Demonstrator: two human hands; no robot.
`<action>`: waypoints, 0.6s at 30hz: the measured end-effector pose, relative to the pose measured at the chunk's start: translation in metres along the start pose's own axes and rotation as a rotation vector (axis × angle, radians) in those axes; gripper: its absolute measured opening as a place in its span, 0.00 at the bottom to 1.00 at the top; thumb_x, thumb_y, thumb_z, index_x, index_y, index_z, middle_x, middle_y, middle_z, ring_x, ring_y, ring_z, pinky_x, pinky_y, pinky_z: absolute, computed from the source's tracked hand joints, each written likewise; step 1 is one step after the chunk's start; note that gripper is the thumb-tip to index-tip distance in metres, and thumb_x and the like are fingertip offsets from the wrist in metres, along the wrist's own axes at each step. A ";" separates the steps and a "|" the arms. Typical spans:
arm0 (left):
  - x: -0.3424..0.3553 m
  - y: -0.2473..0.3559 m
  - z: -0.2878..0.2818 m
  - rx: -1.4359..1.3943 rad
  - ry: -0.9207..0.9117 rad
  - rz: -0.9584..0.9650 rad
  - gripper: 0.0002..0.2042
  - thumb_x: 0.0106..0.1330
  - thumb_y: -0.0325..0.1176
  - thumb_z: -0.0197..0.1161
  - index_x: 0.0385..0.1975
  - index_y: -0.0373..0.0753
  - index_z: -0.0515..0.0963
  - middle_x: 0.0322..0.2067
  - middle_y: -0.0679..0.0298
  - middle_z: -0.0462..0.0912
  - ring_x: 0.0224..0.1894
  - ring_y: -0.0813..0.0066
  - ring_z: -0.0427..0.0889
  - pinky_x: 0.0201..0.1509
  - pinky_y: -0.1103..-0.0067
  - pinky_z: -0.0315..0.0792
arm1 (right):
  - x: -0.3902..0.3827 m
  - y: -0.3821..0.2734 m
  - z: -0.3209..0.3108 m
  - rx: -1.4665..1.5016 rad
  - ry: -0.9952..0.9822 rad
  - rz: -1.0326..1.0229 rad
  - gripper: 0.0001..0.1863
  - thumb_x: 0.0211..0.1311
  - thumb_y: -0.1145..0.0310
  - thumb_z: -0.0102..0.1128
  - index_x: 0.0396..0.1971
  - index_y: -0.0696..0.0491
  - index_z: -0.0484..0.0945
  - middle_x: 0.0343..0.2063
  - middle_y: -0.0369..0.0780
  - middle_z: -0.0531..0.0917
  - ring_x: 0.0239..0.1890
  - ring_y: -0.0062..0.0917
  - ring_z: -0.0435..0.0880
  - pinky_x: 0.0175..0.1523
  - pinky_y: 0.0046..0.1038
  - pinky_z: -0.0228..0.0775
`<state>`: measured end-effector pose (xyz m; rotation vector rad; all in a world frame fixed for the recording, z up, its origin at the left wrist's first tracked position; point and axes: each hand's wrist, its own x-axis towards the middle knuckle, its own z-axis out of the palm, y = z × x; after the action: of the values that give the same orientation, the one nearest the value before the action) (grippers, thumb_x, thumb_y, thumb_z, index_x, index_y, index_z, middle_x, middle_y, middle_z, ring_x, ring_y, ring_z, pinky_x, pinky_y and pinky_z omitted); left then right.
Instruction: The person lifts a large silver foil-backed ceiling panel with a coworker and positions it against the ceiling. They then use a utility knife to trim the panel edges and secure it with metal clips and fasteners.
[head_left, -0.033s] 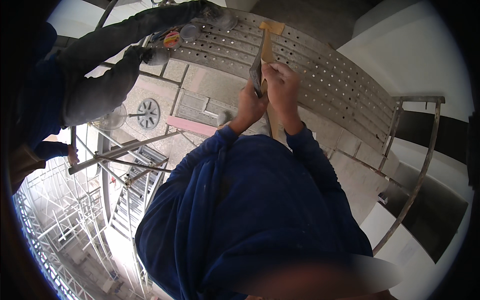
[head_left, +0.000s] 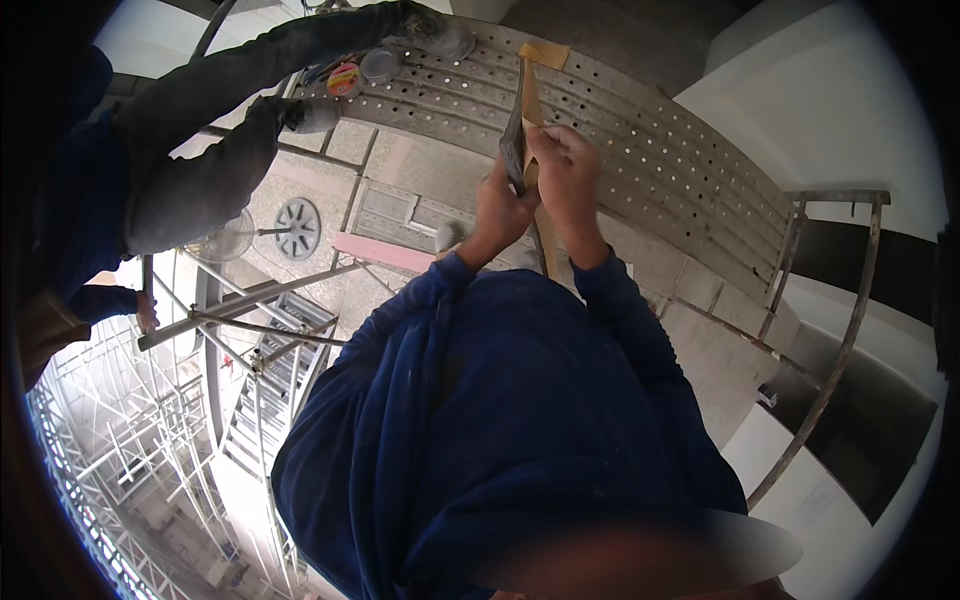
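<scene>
Gripping a long folded sheet [head_left: 514, 150], dark grey on one face and tan on the other (its look suggests sandpaper, though the grain is too small to tell), both bare hands meet in front of the chest. The left hand [head_left: 503, 212] is closed around the sheet's near part, on the dark side. The right hand [head_left: 570, 180] pinches the tan side between thumb and curled fingers, just beside the left. The sheet's narrow far end points away from the body, over a perforated metal plank [head_left: 650, 150]. At that end, a yellowish-tan piece [head_left: 548, 56] shows against the plank (whether it joins the sheet, I cannot tell).

Left along the plank are a clear round tub [head_left: 380, 66] and, beside it, a red-and-yellow round item [head_left: 344, 79], near the shoes of a co-worker in dark trousers [head_left: 200, 190]. Below, a grey slotted disc [head_left: 297, 228] and a pink strip [head_left: 385, 251] lie left of the hands. A worn metal railing [head_left: 862, 290] stands at the right; pale scaffolding [head_left: 150, 440] fills the lower left.
</scene>
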<state>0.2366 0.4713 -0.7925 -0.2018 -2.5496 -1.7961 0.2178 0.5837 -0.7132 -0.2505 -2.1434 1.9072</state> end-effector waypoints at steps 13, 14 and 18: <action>-0.003 0.045 -0.068 -0.121 0.092 -0.178 0.18 0.73 0.39 0.64 0.50 0.29 0.79 0.28 0.61 0.82 0.29 0.76 0.78 0.33 0.76 0.71 | -0.025 0.033 0.018 0.274 -0.103 0.199 0.13 0.70 0.67 0.62 0.31 0.62 0.82 0.24 0.36 0.84 0.29 0.16 0.80 0.34 0.24 0.74; -0.003 0.044 -0.067 -0.139 0.144 -0.140 0.16 0.74 0.39 0.63 0.47 0.29 0.80 0.24 0.64 0.80 0.27 0.79 0.75 0.31 0.77 0.69 | -0.026 0.031 0.018 0.278 -0.082 0.234 0.13 0.71 0.67 0.62 0.31 0.62 0.82 0.24 0.36 0.84 0.30 0.16 0.81 0.34 0.23 0.75; -0.004 0.037 -0.065 -0.006 0.214 -0.101 0.15 0.75 0.38 0.62 0.43 0.28 0.81 0.24 0.64 0.80 0.26 0.81 0.73 0.30 0.77 0.68 | -0.030 0.012 0.019 0.336 -0.091 0.310 0.13 0.73 0.65 0.62 0.39 0.62 0.81 0.34 0.35 0.84 0.35 0.16 0.82 0.40 0.25 0.81</action>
<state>0.2406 0.4217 -0.7360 0.1158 -2.4456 -1.7506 0.2399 0.5581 -0.7295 -0.4566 -1.8805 2.4570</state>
